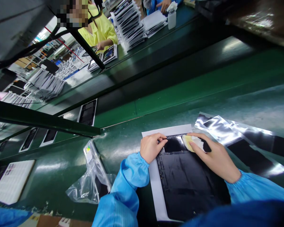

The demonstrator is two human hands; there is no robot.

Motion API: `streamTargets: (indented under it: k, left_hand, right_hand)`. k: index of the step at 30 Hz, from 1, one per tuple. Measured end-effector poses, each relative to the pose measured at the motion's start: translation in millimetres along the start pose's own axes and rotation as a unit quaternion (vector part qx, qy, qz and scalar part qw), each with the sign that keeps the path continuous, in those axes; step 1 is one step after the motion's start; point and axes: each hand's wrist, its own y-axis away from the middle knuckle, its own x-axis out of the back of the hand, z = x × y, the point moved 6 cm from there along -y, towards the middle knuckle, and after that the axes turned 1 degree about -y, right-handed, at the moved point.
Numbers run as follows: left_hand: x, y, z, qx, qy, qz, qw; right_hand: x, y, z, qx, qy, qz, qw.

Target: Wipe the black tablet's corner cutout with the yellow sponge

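Observation:
A flat black tablet-like panel [186, 186] lies on a white sheet [155, 192] in front of me. Across its far end sits a glossy black strip [174, 145]. My left hand [151, 147] is closed in a pinch at the strip's left end; whatever is between the fingertips is hidden. With thumb and fingers, my right hand [214, 157] grips a white and yellow cloth pad [191, 142], pressed against the right part of the strip.
Shiny clear and black film sheets [248, 142] lie to the right. On the left are a plastic bag [87, 186] and a white slab [14, 181]. A green metal bar [44, 116] juts in. Beyond the conveyor [156, 97], a person in yellow [99, 31] works beside stacked panels [130, 25].

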Motion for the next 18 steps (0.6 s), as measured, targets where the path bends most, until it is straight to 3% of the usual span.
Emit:
streamTargets:
  k: [4, 7, 11, 13, 18]
  left_hand:
    - [0.8, 5.2, 13.5, -0.053, -0.127, 0.0, 0.991]
    - [2.7, 11.6, 19.5, -0.081, -0.249, 0.03, 0.965]
    - [-3.9, 31.6, 26.8, -0.255, -0.32, 0.088, 0.908]
    - [-5.8, 42.2, 22.9, -0.31, -0.336, 0.124, 0.881]
    - [-7.0, 51.2, 12.6, -0.309, -0.359, 0.16, 0.866]
  right_hand:
    - [-1.1, 0.7, -2.3, 0.018, 0.018, -0.021, 0.999]
    - [-0.8, 0.4, -1.9, 0.017, 0.022, -0.022, 0.999]
    - [-2.5, -0.6, -1.1, 0.016, 0.028, -0.022, 0.999]
    - [-3.8, -0.9, -0.4, 0.015, 0.032, -0.023, 0.999]
    - [-2.9, -1.4, -0.8, 0.017, 0.05, -0.021, 0.998]
